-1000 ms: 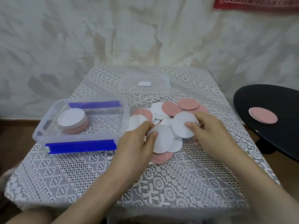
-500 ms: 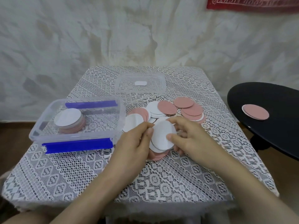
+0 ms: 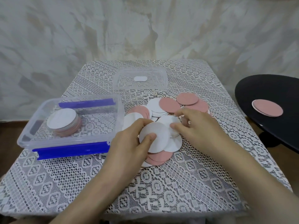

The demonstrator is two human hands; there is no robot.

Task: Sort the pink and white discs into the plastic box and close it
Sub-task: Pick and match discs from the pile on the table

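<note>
Though tough to count exactly, looks like a dozen or more loose discs (image 3: 169,105) heaped mid-counter (image 3: 178,191), all overlapping, a mix of pink faces and white faces, thin flat circles of the same size. Got at least four pink faces at the back of the heap, plus a couple more poking out at the near edge. Two hands in there. Over the heap, left hand (image 3: 127,146) gripping one white disc (image 3: 161,135), with thumb pressed on its top face and fingers (image 3: 142,122) curled round the far edge. Just beside it, right hand (image 3: 199,126) with thumb tip against the rim of a second white disc (image 3: 168,121) and fingers curled over the pile, but blurry, so can't tell whether actually pinching anything. One clear plastic box (image 3: 120,110) on the left of the counter, lid off, with two blue clips (image 3: 71,150) along the near and far sides. Inside, just one stack (image 3: 62,122) at the left end, white on top, pink edges lower down, too tight to count. One clear lid (image 3: 155,75) lying flat at the back, one white label (image 3: 140,78) in its middle. Off right, one black round table (image 3: 267,88) with two more discs (image 3: 268,108), pink over a white sliver. White lace cloth (image 3: 64,183) over the whole counter.
</note>
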